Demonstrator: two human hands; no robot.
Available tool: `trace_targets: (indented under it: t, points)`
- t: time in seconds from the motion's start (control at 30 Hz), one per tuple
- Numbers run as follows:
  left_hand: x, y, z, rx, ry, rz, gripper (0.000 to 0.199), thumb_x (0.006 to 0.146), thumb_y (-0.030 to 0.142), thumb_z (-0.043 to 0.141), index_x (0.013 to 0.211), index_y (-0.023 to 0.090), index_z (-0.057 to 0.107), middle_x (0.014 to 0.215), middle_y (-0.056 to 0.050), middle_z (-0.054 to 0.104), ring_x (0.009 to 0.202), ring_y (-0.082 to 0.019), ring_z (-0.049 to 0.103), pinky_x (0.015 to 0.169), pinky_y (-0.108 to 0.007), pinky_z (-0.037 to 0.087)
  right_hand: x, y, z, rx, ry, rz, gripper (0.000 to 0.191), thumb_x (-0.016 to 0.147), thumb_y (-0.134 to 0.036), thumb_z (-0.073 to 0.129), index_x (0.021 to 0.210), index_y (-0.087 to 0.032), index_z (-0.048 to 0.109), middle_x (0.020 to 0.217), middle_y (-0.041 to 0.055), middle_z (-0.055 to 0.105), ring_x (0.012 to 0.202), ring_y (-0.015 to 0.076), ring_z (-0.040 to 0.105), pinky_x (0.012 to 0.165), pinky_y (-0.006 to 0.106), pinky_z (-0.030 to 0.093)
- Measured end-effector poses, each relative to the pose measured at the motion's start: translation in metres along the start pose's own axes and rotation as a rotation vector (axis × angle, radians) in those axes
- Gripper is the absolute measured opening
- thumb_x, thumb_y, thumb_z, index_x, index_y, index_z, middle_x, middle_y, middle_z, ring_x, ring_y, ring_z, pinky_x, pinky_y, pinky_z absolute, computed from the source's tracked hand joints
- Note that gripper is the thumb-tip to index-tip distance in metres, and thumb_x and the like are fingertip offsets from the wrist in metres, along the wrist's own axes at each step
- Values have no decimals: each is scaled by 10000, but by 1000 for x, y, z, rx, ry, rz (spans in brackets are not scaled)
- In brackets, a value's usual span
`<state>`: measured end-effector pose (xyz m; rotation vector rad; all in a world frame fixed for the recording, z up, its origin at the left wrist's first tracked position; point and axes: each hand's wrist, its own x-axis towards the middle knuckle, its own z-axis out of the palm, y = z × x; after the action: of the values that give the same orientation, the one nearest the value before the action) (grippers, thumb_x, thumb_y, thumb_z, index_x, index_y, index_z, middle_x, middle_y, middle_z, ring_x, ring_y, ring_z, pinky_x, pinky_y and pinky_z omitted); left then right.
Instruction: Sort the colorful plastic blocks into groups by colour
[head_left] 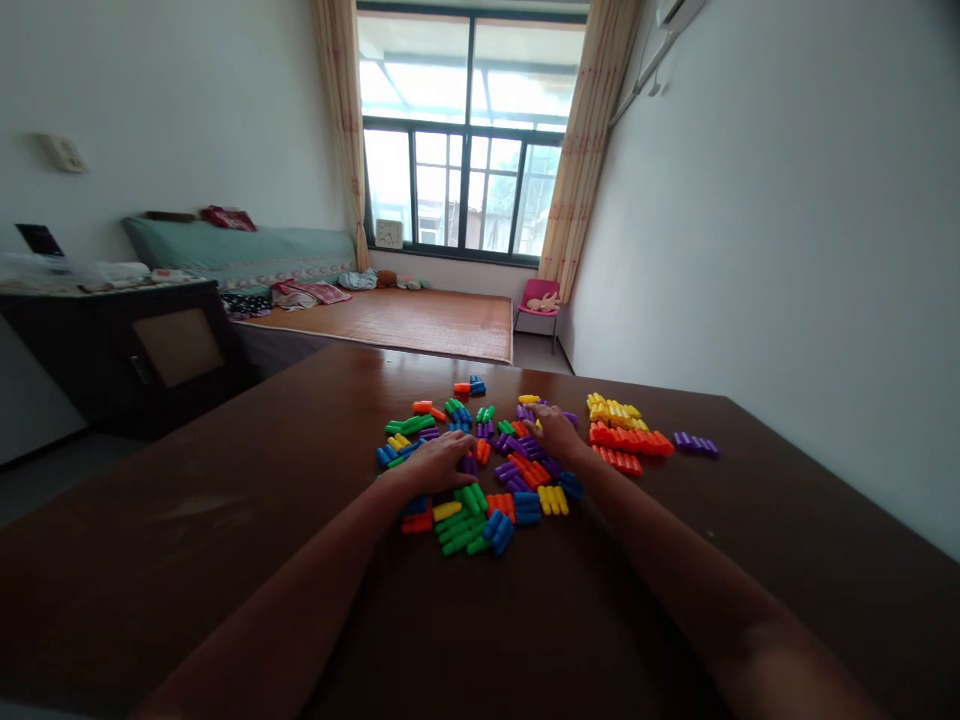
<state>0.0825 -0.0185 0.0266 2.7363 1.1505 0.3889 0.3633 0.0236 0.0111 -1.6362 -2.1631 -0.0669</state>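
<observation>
In the frame's middle, the left hand (441,458) and right hand (556,430) hide some blocks (529,470). I can't tell how open the hands are or what they hold.

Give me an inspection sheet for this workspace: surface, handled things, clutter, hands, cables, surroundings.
Surface: dark brown table, glossy.
Handled things: mixed pile of coloured plastic pieces, many joined side by side; at its right, yellow pieces, orange-red pieces and a purple strip.
Clutter: off the table, cloths on the bed; assorted items on the dark cabinet.
Hands: left hand over the pile's left part, right hand at its far right; grip unclear.
Cables: nothing seen on the table.
Surroundings: window ahead, curtains either side, pink chair beside the bed.
</observation>
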Motion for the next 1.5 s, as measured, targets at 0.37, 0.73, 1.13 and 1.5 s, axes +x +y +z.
trace_targets:
  t: [0.37,0.73,1.13,1.5]
  points:
    - [5,-18,8,-215,285,8,387,818,357,632,1181,224,612,1204,-92,595,1123,-254,540,970,-384,428,21,-11,-7,695,-81,132,336,831,-329,568,1129,-178,611,1037,77,680,909,200,631,820,349,497]
    - [16,10,3,-825,310,-66,326,840,366,561,1042,136,673,846,-45,697,683,-146,619,621,-260,514,-30,-67,-20,1262,-312,67,502,712,-500,710,1096,-190,620,828,26,665,685,138,621,616,268,518]
    - [16,8,0,-932,285,9,348,779,362,672,1048,142,685,969,-84,702,890,-202,648,811,-340,529,-35,-43,-27,824,8,-6,327,796,-475,614,951,-200,701,960,64,687,904,210,608,796,347,502]
    - [14,5,-17,-763,417,-58,382,734,457,684,1025,210,702,1209,-90,624,1155,-278,560,845,-372,555,-26,-16,-58,1187,60,193,477,678,-492,733,1022,-168,663,934,60,692,811,177,632,744,314,518]
